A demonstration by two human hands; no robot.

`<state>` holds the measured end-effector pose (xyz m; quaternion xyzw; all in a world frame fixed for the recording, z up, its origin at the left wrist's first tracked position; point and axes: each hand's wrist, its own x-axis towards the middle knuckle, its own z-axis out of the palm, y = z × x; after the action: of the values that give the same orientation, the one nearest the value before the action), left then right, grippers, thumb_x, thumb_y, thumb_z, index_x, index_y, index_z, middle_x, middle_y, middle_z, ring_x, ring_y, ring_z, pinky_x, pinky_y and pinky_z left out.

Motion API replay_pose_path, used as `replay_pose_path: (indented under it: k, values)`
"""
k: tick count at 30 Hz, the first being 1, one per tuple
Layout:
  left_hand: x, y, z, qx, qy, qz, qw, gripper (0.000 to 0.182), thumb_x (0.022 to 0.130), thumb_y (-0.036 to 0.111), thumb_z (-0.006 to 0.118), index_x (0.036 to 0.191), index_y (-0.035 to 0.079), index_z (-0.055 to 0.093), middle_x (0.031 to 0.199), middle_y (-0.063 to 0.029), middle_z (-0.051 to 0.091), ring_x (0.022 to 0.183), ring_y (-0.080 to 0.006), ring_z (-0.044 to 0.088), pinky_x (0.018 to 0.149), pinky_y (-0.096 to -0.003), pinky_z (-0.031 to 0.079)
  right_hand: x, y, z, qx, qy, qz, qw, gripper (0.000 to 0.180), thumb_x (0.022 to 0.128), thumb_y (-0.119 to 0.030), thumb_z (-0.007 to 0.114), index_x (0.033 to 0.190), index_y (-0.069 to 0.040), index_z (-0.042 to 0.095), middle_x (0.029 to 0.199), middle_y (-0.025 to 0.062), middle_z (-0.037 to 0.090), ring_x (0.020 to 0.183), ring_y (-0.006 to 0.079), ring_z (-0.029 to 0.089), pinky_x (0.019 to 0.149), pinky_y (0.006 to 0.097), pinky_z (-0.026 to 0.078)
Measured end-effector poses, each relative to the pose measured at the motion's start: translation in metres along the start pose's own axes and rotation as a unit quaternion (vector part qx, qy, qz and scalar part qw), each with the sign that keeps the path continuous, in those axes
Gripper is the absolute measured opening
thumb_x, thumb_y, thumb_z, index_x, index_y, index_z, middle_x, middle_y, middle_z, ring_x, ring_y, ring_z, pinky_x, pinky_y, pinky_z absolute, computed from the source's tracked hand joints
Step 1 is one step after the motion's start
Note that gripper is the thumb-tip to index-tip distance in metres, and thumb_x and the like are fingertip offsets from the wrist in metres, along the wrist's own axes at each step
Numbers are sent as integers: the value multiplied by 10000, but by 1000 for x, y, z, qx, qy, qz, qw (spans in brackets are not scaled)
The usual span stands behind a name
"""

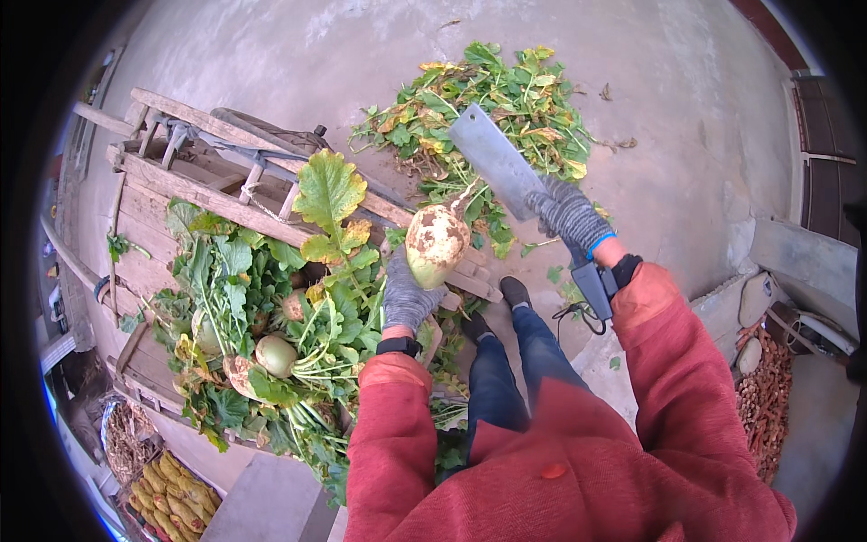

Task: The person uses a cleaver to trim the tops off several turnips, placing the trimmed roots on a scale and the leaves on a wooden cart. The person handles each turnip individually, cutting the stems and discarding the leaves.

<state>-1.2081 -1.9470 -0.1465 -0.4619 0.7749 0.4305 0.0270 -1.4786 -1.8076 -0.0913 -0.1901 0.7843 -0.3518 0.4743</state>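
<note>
My left hand (410, 295), in a grey knit glove, holds a large round radish (437, 247) by its lower end. The radish is pale green below and soil-smeared above, its thin root pointing up and away from me. My right hand (569, 213), in a matching glove, is shut on the handle end of a cleaver (494, 159). The broad steel blade is raised to the right of the radish and apart from it. Below and left of my left hand, leafy radishes (276, 356) lie heaped on a wooden cart (203, 200).
Cut radish leaves (488, 101) lie piled on the concrete floor (664, 135) beyond the cleaver. Corncobs (762, 406) are heaped against a low wall at right. Yellowish produce (173, 498) sits in a container at lower left, near a grey block (267, 498).
</note>
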Motion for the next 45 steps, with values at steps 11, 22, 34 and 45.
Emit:
replay_pose_path:
  k: [11, 22, 34, 45]
  values:
    - [-6, 3, 2, 80, 28, 46, 995, 984, 493, 172, 852, 1324, 39, 339, 1212, -178, 503, 1122, -303, 505, 966, -363, 412, 15, -1, 53, -193, -110, -271, 937, 494, 879, -384, 549, 1106, 55, 527, 774, 164, 609, 554, 206, 617, 481, 319, 499]
    - [-2, 6, -1, 85, -13, 5, 996, 995, 540, 216, 824, 1360, 31, 292, 1291, -221, 425, 1202, -369, 418, 1028, -401, 351, 24, -56, 16, -124, -208, -23, 970, 377, 816, -241, 603, 1123, -22, 582, 711, 105, 603, 506, 159, 570, 453, 320, 476]
    - [-6, 6, -2, 40, 4, 38, 998, 922, 533, 157, 789, 1328, 33, 341, 1240, -223, 465, 1158, -373, 456, 996, -394, 388, 24, -74, -2, -316, -104, -133, 934, 493, 840, -463, 474, 897, 3, 624, 789, 227, 634, 775, 393, 613, 701, 430, 485]
    - [-4, 0, -2, 86, 1, 43, 995, 932, 556, 198, 781, 1350, 52, 314, 1270, -230, 444, 1171, -377, 449, 1004, -403, 380, 28, -63, 55, -351, -128, -247, 894, 483, 843, -431, 486, 941, 20, 627, 850, 240, 633, 790, 398, 612, 735, 446, 486]
